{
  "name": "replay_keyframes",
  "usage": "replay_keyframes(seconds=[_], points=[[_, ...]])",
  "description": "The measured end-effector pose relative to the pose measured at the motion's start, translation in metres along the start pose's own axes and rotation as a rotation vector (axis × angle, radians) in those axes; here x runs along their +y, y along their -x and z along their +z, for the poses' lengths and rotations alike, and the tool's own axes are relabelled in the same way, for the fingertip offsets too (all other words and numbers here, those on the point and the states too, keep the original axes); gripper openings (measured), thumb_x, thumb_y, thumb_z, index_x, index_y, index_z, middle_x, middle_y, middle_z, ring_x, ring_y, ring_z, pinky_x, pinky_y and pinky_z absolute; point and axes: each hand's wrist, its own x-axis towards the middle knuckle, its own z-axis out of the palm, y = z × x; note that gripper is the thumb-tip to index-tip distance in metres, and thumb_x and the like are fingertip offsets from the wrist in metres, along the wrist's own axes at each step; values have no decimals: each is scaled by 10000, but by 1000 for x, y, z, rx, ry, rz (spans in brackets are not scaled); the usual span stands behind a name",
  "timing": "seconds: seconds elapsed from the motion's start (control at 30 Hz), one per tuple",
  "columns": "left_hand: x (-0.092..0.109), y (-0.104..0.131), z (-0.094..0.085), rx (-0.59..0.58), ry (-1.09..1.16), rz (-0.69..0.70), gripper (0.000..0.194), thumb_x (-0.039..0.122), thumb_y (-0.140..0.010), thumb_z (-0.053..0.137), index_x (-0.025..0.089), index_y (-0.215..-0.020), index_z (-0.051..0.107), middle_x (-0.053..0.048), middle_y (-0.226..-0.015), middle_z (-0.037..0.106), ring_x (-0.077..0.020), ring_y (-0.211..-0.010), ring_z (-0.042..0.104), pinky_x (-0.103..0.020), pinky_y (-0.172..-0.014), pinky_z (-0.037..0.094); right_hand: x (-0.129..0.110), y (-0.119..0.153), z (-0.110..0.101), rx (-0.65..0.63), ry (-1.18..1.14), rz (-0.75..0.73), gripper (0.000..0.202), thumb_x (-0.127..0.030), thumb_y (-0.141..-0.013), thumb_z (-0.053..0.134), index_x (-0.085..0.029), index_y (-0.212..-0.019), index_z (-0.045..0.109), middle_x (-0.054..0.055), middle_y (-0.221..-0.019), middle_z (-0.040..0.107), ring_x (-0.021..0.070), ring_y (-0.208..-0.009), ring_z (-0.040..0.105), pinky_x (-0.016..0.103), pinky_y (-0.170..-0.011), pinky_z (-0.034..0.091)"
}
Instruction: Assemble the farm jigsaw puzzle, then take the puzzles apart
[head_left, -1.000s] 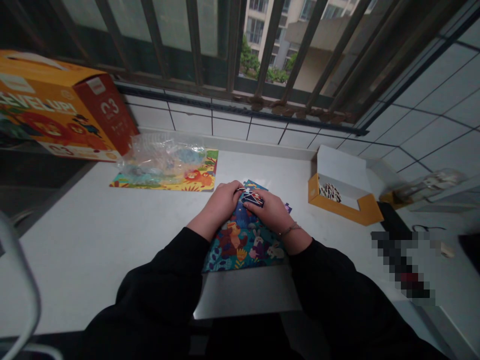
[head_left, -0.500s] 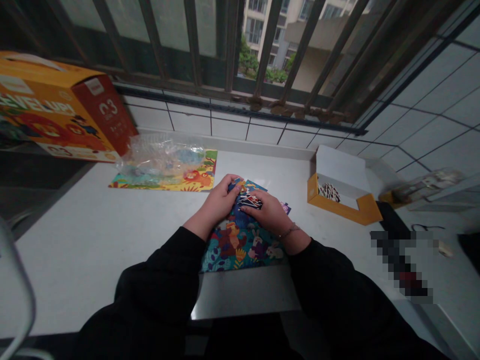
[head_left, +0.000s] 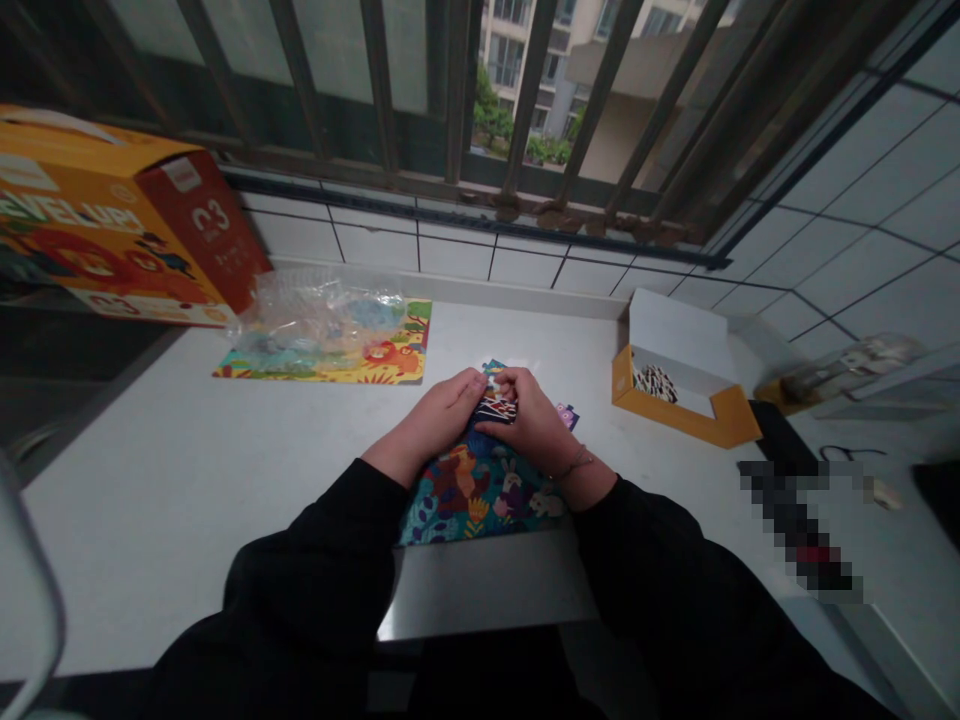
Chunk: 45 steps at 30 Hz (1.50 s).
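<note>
Between my two hands is a small stack of jigsaw puzzle pieces [head_left: 497,406], dark blue with white and red lines. My left hand [head_left: 444,412] is closed against the left side of the stack. On the other side, my right hand [head_left: 531,420] grips it with thumb and bent fingers. Below both hands lies a teal and blue picture sheet [head_left: 480,495] printed with a bear, rabbits and plants; its upper part is hidden by my hands. A purple puzzle piece [head_left: 568,416] pokes out beyond my right hand.
A yellow open box [head_left: 686,412] holding a black-and-white striped item [head_left: 655,383] stands at right. Crumpled clear plastic [head_left: 315,315] lies on a lion picture board [head_left: 394,360] at left, beside a large orange box [head_left: 90,235]. A barred window and tiled wall border the back.
My hands have drawn closer together around the pieces. My left fingers now cover more of the stack, and the blue piece at its top has shifted.
</note>
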Motion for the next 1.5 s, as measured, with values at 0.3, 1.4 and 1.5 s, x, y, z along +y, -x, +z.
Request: replay_keyframes(seconds=[0.3,1.4,1.5], points=[[6,4,26,2,97,49,316,547,-1078,467,231,-1071,478,-89,-1124,652,-257,-1057,633,-440,-1000,512,4,-2,5,-68,67,-181,520,-94,-840,716,-218,-1314,542,142,-1299,599,324,-1246,578,556,-1110,538],[-24,-17,19,237,-213,-48,278,241,-1063,496,200,-1291,649,-131,-1239,733,-289,-1214,677,-485,-1118,537,12,-7,-18,24,153,317,335,-491,-876,841,-225,-1062,756,67,-1035,794,256,-949,726,359,-834,517],[-28,-17,19,309,-340,-40,324,188,-1009,537,148,-1305,665,-179,-1320,676,-306,-1292,638,-476,-1182,501,9,-7,-16,39,207,294,308,-473,-881,844,-225,-1038,751,74,-1054,785,261,-974,718,368,-860,524]])
